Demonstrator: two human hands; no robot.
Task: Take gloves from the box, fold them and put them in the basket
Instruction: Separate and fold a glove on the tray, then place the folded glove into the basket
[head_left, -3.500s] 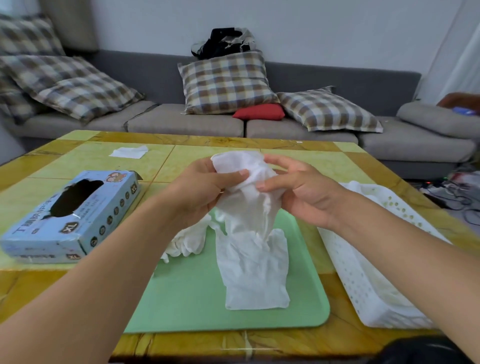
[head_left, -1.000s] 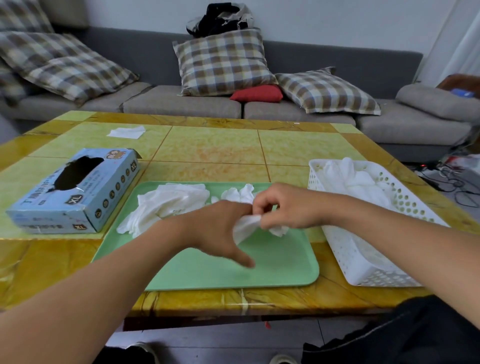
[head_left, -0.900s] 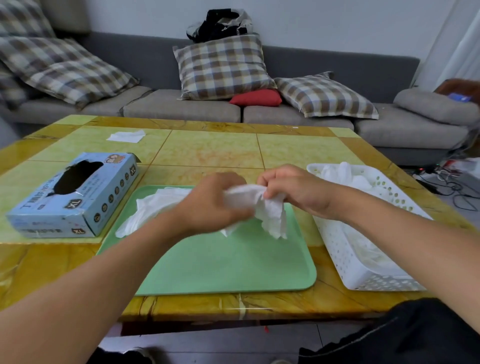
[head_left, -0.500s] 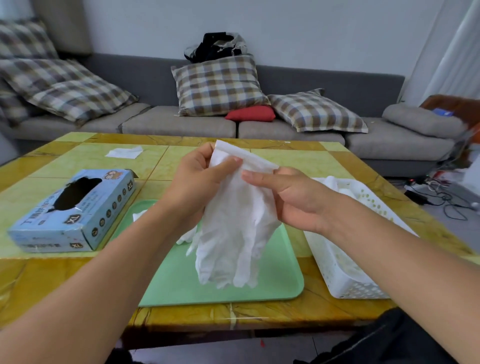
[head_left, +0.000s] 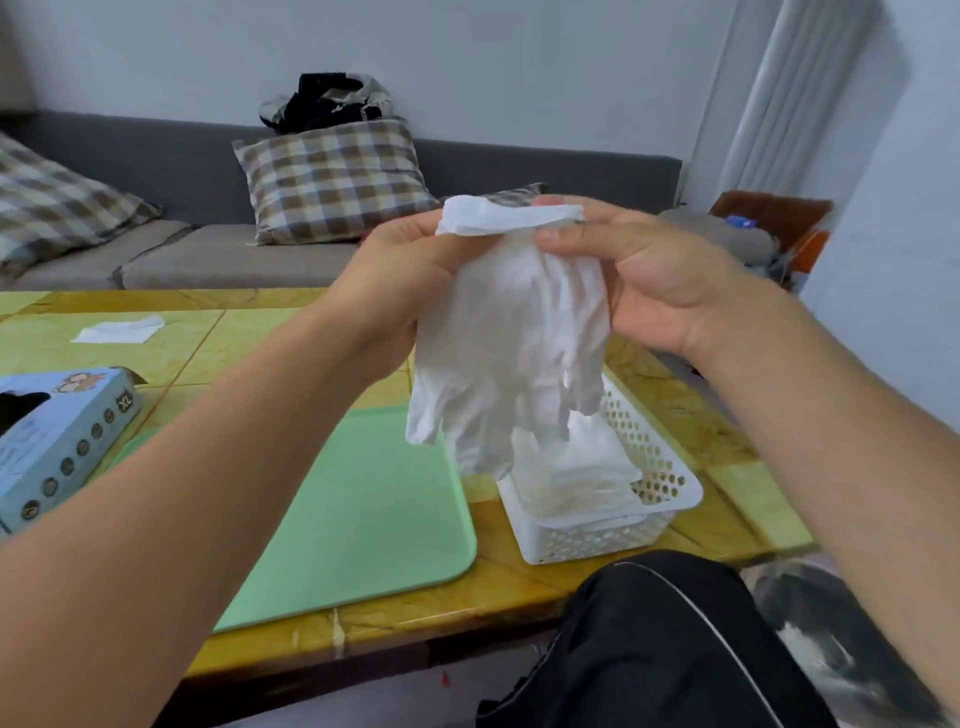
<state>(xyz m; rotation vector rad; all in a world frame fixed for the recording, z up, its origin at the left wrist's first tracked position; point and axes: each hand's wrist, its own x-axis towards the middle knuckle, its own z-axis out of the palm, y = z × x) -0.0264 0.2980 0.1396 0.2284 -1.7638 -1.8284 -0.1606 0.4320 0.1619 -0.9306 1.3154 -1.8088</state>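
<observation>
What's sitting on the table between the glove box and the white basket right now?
In the head view, the green tray lies between the glove box and the basket; its visible surface is bare.

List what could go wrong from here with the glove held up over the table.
1. The white glove hangs unfolded and crumpled, gripped only at its cuff by the left hand and right hand; folded in the air, it may come out uneven.
2. Its fingers dangle above the white basket, so a slip could drop it in unfolded.
3. The basket sits near the table edge; a nudge might tip it off.
</observation>
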